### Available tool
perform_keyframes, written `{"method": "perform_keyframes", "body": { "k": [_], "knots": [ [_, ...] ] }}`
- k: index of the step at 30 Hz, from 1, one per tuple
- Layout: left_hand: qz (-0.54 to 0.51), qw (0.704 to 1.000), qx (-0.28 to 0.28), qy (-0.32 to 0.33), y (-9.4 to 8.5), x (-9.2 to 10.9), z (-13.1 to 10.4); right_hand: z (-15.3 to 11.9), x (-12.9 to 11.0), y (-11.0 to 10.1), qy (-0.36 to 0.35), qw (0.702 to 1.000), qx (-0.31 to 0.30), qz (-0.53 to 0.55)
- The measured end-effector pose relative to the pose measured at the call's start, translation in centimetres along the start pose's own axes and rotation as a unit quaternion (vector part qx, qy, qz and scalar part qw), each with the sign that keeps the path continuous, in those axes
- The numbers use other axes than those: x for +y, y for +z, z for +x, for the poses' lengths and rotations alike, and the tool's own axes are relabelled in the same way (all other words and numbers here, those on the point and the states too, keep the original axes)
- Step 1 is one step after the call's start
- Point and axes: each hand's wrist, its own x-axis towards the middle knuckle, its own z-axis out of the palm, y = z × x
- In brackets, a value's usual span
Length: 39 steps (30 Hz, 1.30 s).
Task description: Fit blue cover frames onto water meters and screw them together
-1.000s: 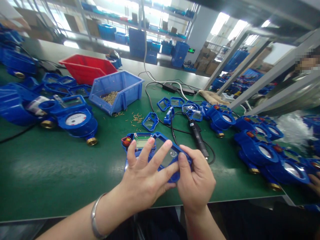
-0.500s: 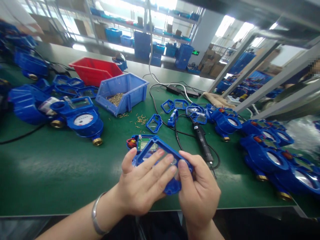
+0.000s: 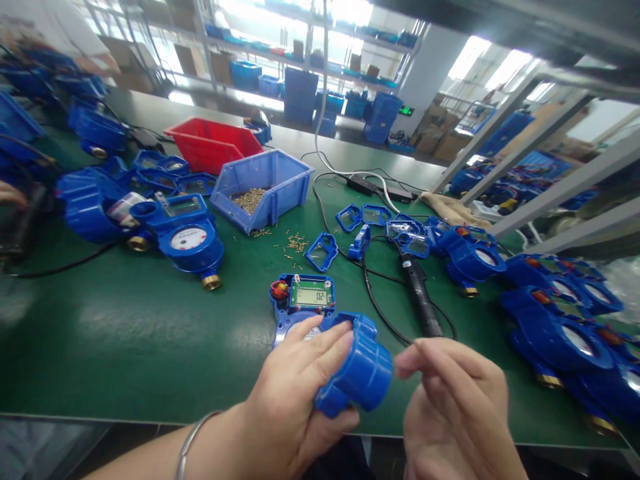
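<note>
My left hand [image 3: 300, 390] grips a blue plastic meter cover [image 3: 367, 367], now turned on its side, with fingers over one edge and thumb below. Just to its right, my right hand [image 3: 455, 400] is apart from the cover, fingers bent and pressed together, with nothing visible in them. Behind my left hand lies an uncovered blue water meter [image 3: 283, 327]. Its circuit board with a lit display [image 3: 313, 297] and a red-and-yellow wired part [image 3: 279, 290] show; its dial is partly hidden by my fingers.
A black electric screwdriver [image 3: 420, 293] lies right of centre with its cable. Loose blue window frames [image 3: 321, 252] and scattered brass screws [image 3: 296, 243] lie behind the meter. A blue bin [image 3: 290, 190] holds screws, beside a red bin [image 3: 215, 147]. Several meters [image 3: 193, 240] stand on both sides.
The cover has turned from window side showing to its side and moved slightly right. My right hand has let go of it and moved right. The meter's display has come into view.
</note>
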Motion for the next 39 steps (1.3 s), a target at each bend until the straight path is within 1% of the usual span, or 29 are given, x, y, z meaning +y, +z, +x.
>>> {"method": "perform_keyframes", "body": {
  "k": [1,2,4,5,7,9,11,12,13,14,15,16,17,18,20,22,24,26,28,29,31,33,34,35,37,39],
  "knots": [
    [-0.041,0.999,0.007,-0.031,-0.3,0.1,0.3,-0.2,0.5,0.3,-0.013,1.000,-0.013,-0.020],
    [-0.085,0.994,0.011,-0.063,-0.6,0.3,0.6,-0.3,1.1,0.6,-0.031,0.998,-0.042,-0.038],
    [-0.176,0.977,0.012,-0.120,-1.0,0.7,1.2,-0.6,2.2,1.5,-0.048,0.989,-0.126,-0.056],
    [-0.217,0.967,0.009,-0.136,-1.2,0.9,1.5,-0.8,2.6,2.0,-0.044,0.986,-0.151,-0.055],
    [-0.270,0.952,0.005,-0.146,-1.5,1.2,1.9,-1.2,3.3,2.9,-0.036,0.987,-0.154,-0.040],
    [-0.277,0.951,-0.011,-0.137,-1.8,1.4,2.0,-1.6,3.5,3.7,-0.042,0.991,-0.126,-0.025],
    [-0.247,0.961,-0.032,-0.117,-2.4,1.3,1.9,-1.9,3.7,4.4,-0.042,0.995,-0.086,-0.017],
    [-0.217,0.970,-0.032,-0.108,-2.7,1.0,1.7,-2.0,3.7,4.6,-0.024,0.997,-0.071,-0.010],
    [-0.171,0.979,-0.014,-0.106,-3.0,0.5,1.4,-2.0,3.8,4.8,0.007,0.998,-0.056,0.008],
    [-0.108,0.987,0.025,-0.119,-3.2,-0.2,1.2,-2.0,3.9,5.0,0.045,0.997,-0.044,0.039],
    [-0.034,0.986,0.076,-0.143,-3.4,-1.0,0.9,-1.9,4.0,5.2,0.085,0.992,-0.034,0.082],
    [0.042,0.974,0.130,-0.178,-3.5,-2.0,0.6,-1.8,4.2,5.3,0.123,0.983,-0.023,0.134],
    [0.106,0.956,0.168,-0.215,-3.6,-3.1,0.4,-1.6,4.3,5.4,0.155,0.970,-0.014,0.187],
    [0.145,0.941,0.182,-0.246,-3.6,-4.2,0.2,-1.4,4.4,5.5,0.180,0.956,-0.010,0.233],
    [0.184,0.925,0.161,-0.292,-3.4,-6.1,0.1,-1.0,4.5,5.6,0.217,0.932,-0.020,0.288],
    [0.197,0.921,0.130,-0.308,-3.0,-7.2,0.3,-0.7,4.6,5.7,0.232,0.924,-0.033,0.303],
    [0.203,0.926,0.116,-0.297,-2.6,-7.5,0.6,-0.6,4.6,5.8,0.227,0.927,-0.040,0.297],
    [0.209,0.935,0.120,-0.261,-2.3,-7.4,0.7,-0.6,4.8,5.9,0.216,0.932,-0.045,0.289],
    [0.226,0.947,0.124,-0.195,-2.2,-7.2,0.5,-0.7,5.0,6.0,0.203,0.936,-0.041,0.285],
    [0.236,0.953,0.114,-0.150,-2.3,-7.1,0.4,-0.8,5.1,6.1,0.198,0.938,-0.039,0.282],
    [0.263,0.961,0.070,-0.054,-2.6,-7.2,0.2,-0.8,5.3,6.2,0.191,0.940,-0.040,0.279],
    [0.300,0.954,0.005,0.024,-3.0,-7.2,0.2,-0.7,5.3,6.2,0.185,0.941,-0.053,0.277],
    [0.320,0.946,-0.028,0.049,-3.3,-7.1,0.3,-0.6,5.3,6.2,0.179,0.942,-0.059,0.277],
    [0.338,0.937,-0.055,0.063,-3.5,-7.1,0.4,-0.5,5.2,6.2,0.172,0.943,-0.065,0.277],
    [0.351,0.930,-0.094,0.061,-3.8,-6.9,0.8,-0.2,4.9,6.1,0.165,0.946,-0.077,0.269],
    [0.326,0.941,-0.092,0.018,-3.9,-6.8,1.2,0.0,4.7,6.1,0.158,0.949,-0.087,0.257]
  ]
}}
